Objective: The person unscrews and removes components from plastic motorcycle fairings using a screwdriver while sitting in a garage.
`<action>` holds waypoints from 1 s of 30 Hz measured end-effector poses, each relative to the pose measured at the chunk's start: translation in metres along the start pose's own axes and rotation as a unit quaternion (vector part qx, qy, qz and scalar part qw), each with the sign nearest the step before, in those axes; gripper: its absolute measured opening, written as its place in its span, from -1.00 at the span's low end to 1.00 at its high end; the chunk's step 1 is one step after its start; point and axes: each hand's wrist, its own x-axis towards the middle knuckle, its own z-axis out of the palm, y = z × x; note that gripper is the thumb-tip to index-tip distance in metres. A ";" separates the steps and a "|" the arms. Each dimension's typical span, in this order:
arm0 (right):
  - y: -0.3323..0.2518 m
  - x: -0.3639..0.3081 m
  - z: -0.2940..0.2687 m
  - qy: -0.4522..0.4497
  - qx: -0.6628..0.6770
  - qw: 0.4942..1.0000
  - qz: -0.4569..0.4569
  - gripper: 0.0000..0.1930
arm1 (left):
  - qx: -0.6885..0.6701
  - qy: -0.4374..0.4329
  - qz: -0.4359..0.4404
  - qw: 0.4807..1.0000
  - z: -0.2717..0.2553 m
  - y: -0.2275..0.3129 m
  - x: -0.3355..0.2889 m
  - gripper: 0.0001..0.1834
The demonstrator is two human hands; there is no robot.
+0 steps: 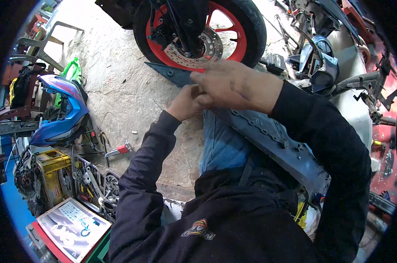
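A long dark plastic motorcycle panel (277, 144) lies slantwise over my lap, its pointed far end just below the front wheel. Fixing tabs and holes show along its inner side. My left hand (187, 103) is closed at the panel's near-left edge, thumb and fingers pinched together. My right hand (240, 85) reaches across the panel, its fingers bent and meeting those of the left. Whatever sits between the fingertips is hidden by the hands.
The motorcycle's red-rimmed front wheel (255, 39) stands ahead. A blue fairing (69, 111) is at left, with a yellow crate (54, 164) and loose tools nearer. A red-and-metal tool (118, 150) lies on the concrete floor (124, 98). Stripped motorcycle parts (316, 61) crowd the right.
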 end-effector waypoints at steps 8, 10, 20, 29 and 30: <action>0.022 -0.003 0.022 0.157 -0.090 0.962 -0.203 -0.79 | 0.305 -0.067 0.030 0.949 -0.007 -0.023 0.004 -0.63; 0.020 -0.007 0.024 0.165 -0.019 0.976 -0.140 -0.79 | 0.260 -0.027 0.013 0.965 -0.005 -0.026 0.000 -0.61; 0.020 -0.009 0.017 0.086 -0.065 0.985 -0.136 -0.76 | 0.305 -0.090 0.005 0.948 0.001 -0.014 0.009 -0.57; 0.034 -0.025 0.008 0.154 -0.023 0.977 -0.149 -0.85 | 0.413 -0.117 0.112 0.896 0.007 -0.005 0.018 -0.66; 0.036 -0.032 0.003 0.156 -0.045 0.977 -0.141 -0.86 | 0.412 -0.121 0.115 0.896 0.007 -0.006 0.020 -0.66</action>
